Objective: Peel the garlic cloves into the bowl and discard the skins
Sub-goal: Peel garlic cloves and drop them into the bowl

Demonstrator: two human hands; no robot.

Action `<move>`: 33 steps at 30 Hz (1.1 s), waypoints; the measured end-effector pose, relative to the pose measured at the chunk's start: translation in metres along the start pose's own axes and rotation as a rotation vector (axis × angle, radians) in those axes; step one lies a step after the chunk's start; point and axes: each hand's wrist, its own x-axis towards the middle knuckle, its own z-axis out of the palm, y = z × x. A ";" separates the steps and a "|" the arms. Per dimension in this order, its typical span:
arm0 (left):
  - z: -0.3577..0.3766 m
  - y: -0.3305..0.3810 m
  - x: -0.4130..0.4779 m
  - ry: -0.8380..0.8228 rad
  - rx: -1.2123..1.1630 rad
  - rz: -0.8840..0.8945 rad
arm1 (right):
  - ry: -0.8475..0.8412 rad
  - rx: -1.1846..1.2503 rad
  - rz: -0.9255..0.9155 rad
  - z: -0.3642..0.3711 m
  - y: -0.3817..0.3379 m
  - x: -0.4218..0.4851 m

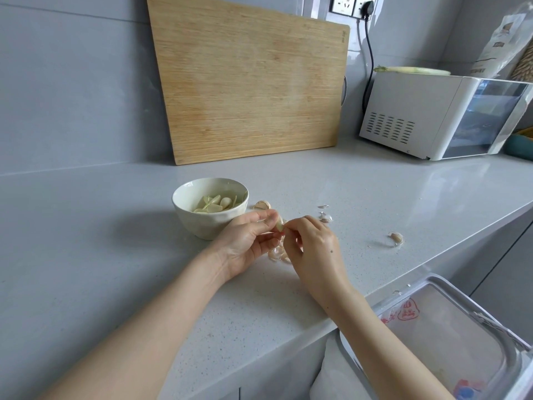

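Lined bin (pixel 461 298) is parked near right for discards. Beyond it, one garlic clove (pixel 279 223) is pinched by the left hand (pixel 248 241) while its tip is nipped by the right hand (pixel 311 243); best peeled lengthwise, then dropped into the bowl (pixel 202 223) just behind.

Home kitchen (cutting board (pixel 251 90), countertop (pixel 375 183))

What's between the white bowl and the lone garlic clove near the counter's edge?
In the head view, the left hand and right hand pinching a clove, unpeeled cloves under them, and skin scraps just beyond.
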 end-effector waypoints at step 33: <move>0.002 0.000 0.001 0.029 -0.067 -0.018 | 0.085 0.102 -0.018 -0.001 0.006 0.002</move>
